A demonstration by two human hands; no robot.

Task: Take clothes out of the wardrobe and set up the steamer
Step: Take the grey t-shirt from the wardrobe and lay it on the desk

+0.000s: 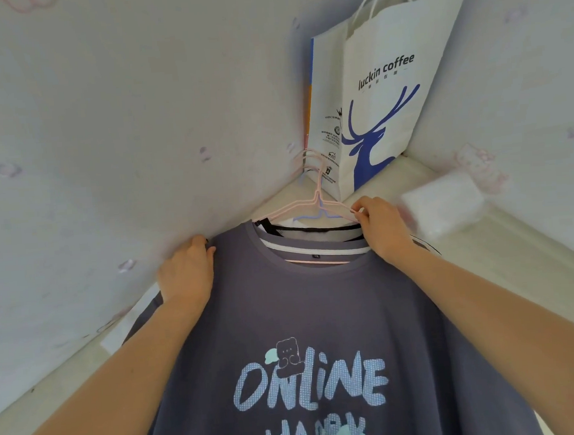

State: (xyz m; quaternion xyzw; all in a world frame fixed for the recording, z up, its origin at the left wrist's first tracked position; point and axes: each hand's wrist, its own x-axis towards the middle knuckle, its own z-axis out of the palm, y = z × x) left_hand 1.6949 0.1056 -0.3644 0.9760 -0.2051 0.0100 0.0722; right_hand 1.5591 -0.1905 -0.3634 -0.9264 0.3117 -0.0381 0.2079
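Two hands are raised to a row of hung clothes; the step in hand appears to be taking a garment down, the first half of the task. The left hand [187, 275] has its fingers curled over the left shoulder of the grey-blue T-shirt [302, 304], which hangs in front, facing the viewer, its printed lettering toward the bottom of the view. The right hand [383, 231] pinches the wire arm of the pink hangers [315, 203] bunched just above the collar. Which garment that wire carries cannot be told. A pink bar also shows inside the T-shirt's collar.

Behind the T-shirt lie a striped neckline [315, 249] and a black neckline [313, 229], each close against the next, with a blue hanger [307, 217] among the pink ones. The hooks gather upward into the corner; what they hang on is not clear.

Next move, as a judgement: the chosen hook must be lifted clear of its support without dragging its neighbours. The wires are close together and likely to snag, so the left hand would do well to steady the shirt while the right separates one hanger from the bunch.

Obstructions: a white paper bag [390, 108] printed with a blue deer hangs directly behind the hooks, near enough to be knocked. A white packet [444, 206], blurred, sits on the ledge just beside the right hand. The patterned wall [102, 128] closes in on the left. No steamer is in view.
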